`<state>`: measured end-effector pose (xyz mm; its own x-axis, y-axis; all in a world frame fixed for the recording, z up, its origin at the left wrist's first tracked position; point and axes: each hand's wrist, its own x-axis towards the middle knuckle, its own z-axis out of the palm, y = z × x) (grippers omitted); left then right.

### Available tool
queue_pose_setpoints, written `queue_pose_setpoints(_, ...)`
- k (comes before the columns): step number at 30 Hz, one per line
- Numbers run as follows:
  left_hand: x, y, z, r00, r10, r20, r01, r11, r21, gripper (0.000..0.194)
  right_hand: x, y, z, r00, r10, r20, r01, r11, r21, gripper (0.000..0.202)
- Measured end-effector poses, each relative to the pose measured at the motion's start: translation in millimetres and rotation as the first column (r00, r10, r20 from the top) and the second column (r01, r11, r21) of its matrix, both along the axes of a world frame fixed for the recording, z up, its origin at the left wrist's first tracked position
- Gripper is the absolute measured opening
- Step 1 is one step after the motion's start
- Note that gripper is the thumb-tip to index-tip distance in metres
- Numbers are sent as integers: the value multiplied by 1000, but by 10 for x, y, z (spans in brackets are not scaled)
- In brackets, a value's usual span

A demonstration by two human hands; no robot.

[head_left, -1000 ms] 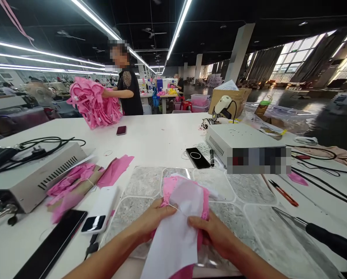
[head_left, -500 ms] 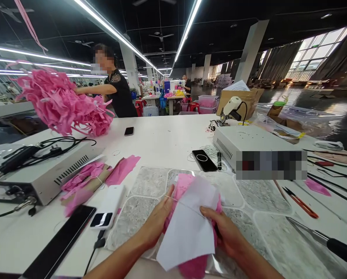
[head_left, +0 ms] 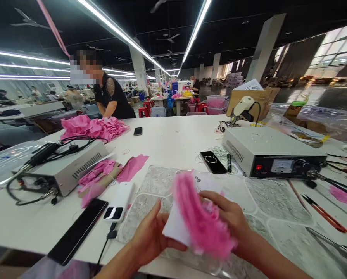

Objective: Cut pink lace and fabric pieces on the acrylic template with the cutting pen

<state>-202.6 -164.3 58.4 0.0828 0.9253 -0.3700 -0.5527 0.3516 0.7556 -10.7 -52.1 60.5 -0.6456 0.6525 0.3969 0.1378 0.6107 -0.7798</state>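
Observation:
My right hand [head_left: 231,217] is closed around a bundle of pink fabric strips [head_left: 195,211], blurred by motion at its lower end. A sheet of white paper [head_left: 176,224] lies behind the strips and sticks out to their left; dark handwriting shows near its top. My left hand [head_left: 152,232] is beside the bundle with its thumb spread up and away, its fingers reaching under the paper's lower left edge. Beneath both hands lies a grey marbled mat [head_left: 150,182] with pale rounded lines.
Left are a grey control box [head_left: 83,162], pink scraps [head_left: 132,168], a white power bank [head_left: 122,195] and a black slab [head_left: 77,232]. Right are a phone [head_left: 214,162], another control box [head_left: 278,147], orange-handled snips [head_left: 326,213] and tweezers [head_left: 330,240]. Opposite, a person [head_left: 112,97] handles a pink pile [head_left: 93,128].
The bundle has been turned over, so pink strips now face me instead of paper. My left thumb has come off it. The person opposite has lowered the pink pile to the table. The view shifted left.

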Motion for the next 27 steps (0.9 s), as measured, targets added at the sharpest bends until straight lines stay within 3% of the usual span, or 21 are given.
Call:
queue_pose_setpoints(1,32,4,-38,996,-8,84,9,1000,-16,74,-27,5,-9,995,94,30,-98,983,156,25)
queue_pose_setpoints(2,48,13,-79,990,2,139,2,1000,-26,79,-55,12,-32,982,173,70,-186,926,329,28)
queue_pose_setpoints(4,29,23,-161,982,30,189,-22,999,-46,88,-98,34,-104,956,247,160,-291,700,653,35)
queue_pose_setpoints(5,1,16,-198,980,39,196,-29,998,-56,90,-109,48,-142,953,246,176,-293,602,743,37)
queue_pose_setpoints(7,-65,-17,-258,978,46,202,-35,998,-57,89,-107,72,-200,960,235,154,-259,534,805,37)
queue_pose_setpoints(12,-150,-72,-325,967,-91,240,95,995,-5,79,-49,42,-214,945,297,138,-268,459,847,34)
queue_pose_setpoints(16,-127,-58,-318,963,-164,214,168,986,-1,64,-13,-6,-274,931,334,147,-292,439,850,32)
queue_pose_setpoints(22,-107,-151,-208,993,-50,111,45,998,52,49,67,44,-499,932,332,143,-295,467,833,36)
queue_pose_setpoints(25,-97,-244,-186,993,-9,114,2,998,61,52,56,12,-566,919,369,139,-313,470,825,35)
queue_pose_setpoints(27,-74,-310,-196,993,36,112,-40,999,36,58,31,-54,-629,907,404,120,-334,515,789,34)
